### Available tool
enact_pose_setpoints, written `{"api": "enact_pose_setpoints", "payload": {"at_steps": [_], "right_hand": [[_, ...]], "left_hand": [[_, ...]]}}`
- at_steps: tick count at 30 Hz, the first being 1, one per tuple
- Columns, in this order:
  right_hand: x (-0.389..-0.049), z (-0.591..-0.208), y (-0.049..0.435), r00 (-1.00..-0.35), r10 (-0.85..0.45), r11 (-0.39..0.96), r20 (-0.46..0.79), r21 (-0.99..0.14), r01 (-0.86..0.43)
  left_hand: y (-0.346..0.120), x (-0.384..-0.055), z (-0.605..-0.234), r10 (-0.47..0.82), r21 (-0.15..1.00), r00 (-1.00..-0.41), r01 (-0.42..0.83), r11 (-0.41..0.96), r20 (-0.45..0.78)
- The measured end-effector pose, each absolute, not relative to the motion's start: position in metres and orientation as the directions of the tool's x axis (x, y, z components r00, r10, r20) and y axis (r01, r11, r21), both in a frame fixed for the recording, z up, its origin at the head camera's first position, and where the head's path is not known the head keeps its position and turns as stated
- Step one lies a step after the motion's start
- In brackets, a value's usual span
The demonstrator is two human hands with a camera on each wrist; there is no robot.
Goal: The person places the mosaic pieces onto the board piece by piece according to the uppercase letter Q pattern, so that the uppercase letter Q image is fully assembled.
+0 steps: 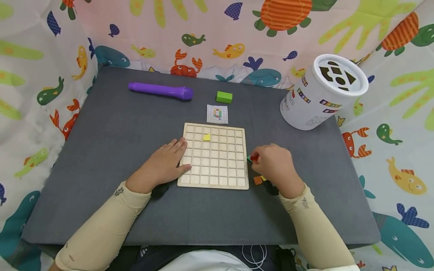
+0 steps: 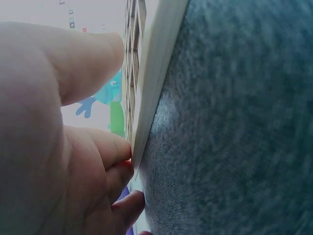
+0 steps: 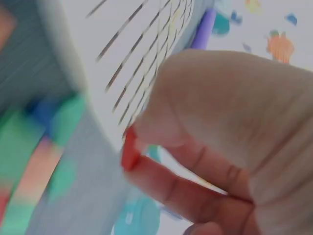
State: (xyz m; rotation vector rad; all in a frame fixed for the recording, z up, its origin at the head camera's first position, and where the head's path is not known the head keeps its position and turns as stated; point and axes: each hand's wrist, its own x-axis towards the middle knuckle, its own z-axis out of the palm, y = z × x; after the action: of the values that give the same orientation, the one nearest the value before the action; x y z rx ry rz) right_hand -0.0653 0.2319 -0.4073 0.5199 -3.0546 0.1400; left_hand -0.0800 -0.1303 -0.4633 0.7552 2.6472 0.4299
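We're seemingly fetching, right grip (image 1: 276,165) pinching a red tile (image 3: 130,152), left grip (image 1: 166,161) spread on the board (image 1: 222,155), careful lining-up likely needed next!

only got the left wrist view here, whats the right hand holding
Observer: The right hand pinches a small red piece between thumb and fingers.
Operator: ok, anything placed yet
Observer: One yellow square lies on the board, toward its far edge.
Operator: and whats just past that edge
Observer: A small card printed with a colored pattern lies there, on the table.
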Motion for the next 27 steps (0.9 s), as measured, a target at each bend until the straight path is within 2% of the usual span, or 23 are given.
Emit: {"api": "enact_pose_setpoints", "payload": {"at_steps": [4,8,16,22,24,27], "right_hand": [[-0.102,-0.415,0.184,-0.891,-0.454,0.888,0.015,-0.072,-0.454],[-0.133,-0.425,0.15,-0.863,-0.5,0.865,-0.064,-0.08,-0.495],[-0.159,-0.438,0.133,-0.84,-0.537,0.844,-0.083,-0.075,-0.532],[-0.153,-0.422,0.155,-0.806,-0.577,0.794,-0.134,-0.323,-0.515],[-0.149,-0.411,0.169,-0.828,-0.54,0.8,-0.152,-0.399,-0.448],[-0.143,-0.398,0.198,-0.878,-0.446,0.831,-0.174,-0.445,-0.334]], "left_hand": [[-0.134,-0.077,-0.465,0.539,0.385,-0.804,0.427,0.818,-0.252],[-0.136,-0.077,-0.467,0.534,0.386,-0.807,0.422,0.82,-0.252],[-0.132,-0.078,-0.459,0.541,0.364,-0.804,0.44,0.821,-0.247],[-0.128,-0.081,-0.461,0.548,0.355,-0.798,0.452,0.818,-0.249],[-0.129,-0.081,-0.463,0.548,0.357,-0.799,0.451,0.818,-0.247],[-0.131,-0.08,-0.466,0.545,0.359,-0.802,0.447,0.819,-0.244]]}}
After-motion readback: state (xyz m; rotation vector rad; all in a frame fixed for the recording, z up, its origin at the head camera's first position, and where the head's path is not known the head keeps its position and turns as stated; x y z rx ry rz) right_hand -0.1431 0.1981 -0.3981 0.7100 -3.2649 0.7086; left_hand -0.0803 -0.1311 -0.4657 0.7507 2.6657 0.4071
